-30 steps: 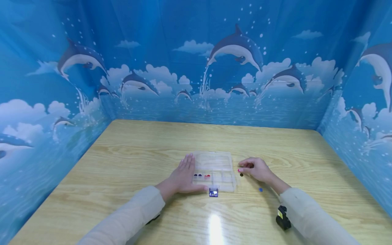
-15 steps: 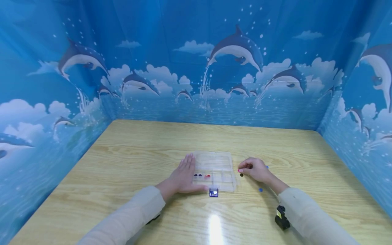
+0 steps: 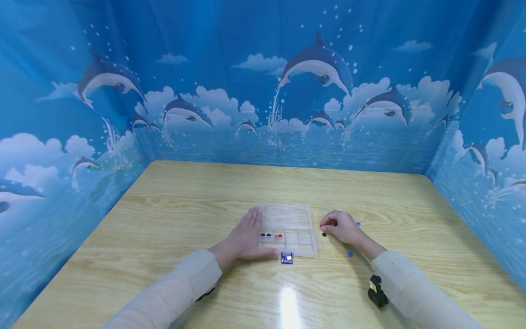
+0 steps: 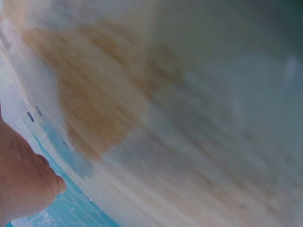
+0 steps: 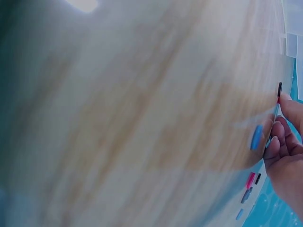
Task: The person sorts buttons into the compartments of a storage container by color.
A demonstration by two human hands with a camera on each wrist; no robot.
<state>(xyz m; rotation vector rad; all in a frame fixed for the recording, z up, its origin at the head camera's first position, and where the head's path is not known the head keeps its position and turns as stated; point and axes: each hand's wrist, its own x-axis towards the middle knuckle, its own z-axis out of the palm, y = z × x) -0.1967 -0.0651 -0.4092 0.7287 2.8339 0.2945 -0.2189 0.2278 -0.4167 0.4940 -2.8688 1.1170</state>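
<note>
My left hand point(image 3: 246, 237) rests with straight fingers along the left side of a clear plastic compartment box point(image 3: 315, 246), its thumb reaching along the front edge. The box lies flat with its lid point(image 3: 286, 215) folded back. Dark discs point(image 3: 268, 235) and red discs point(image 3: 278, 236) sit in its left compartments. To the right of the box, my right hand point(image 3: 344, 227) pinches a small red disc point(image 3: 321, 227) between thumb and fingers, low over the table. A black disc point(image 3: 324, 234) is right beside those fingertips. The left wrist view catches only part of that hand.
One blue disc point(image 3: 350, 254) lies nearer than the right hand, another blue disc point(image 3: 358, 224) beyond the wrist. The right wrist view also has a pink disc point(image 5: 250, 180) and a grey disc point(image 5: 245, 196). A blue latch point(image 3: 286, 258) sticks out from the box front. Dolphin-print curtains point(image 3: 263, 141) surround the table.
My right wrist has shifted slightly left, and the blue disc beyond it has come into sight. The left hand and the box have stayed put.
</note>
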